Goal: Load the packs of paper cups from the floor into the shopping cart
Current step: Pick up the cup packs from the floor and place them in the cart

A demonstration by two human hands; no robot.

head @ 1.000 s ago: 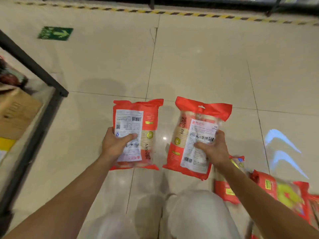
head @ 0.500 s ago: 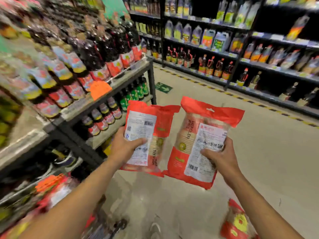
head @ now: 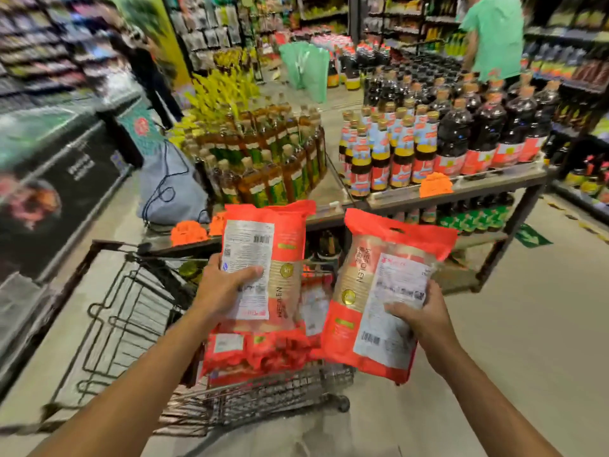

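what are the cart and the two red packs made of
Cart: metal wire, probably steel, with a dark, dull finish. It shows as a grid of thin rods.
Left pack and right pack: thin, glossy plastic film that wrinkles and catches the light. A clear panel shows ribbed beige cups, which are probably paper.

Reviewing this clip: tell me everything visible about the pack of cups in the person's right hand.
The right-hand pack is a red plastic bag with a clear window showing stacked pale cups. A carry-handle slot is cut in its red top band, and a white label with a barcode faces the camera. It is roughly upright, leaning slightly. The right hand grips its lower right edge, thumb across the label. It hangs in the air by the shopping cart, not yet set down.
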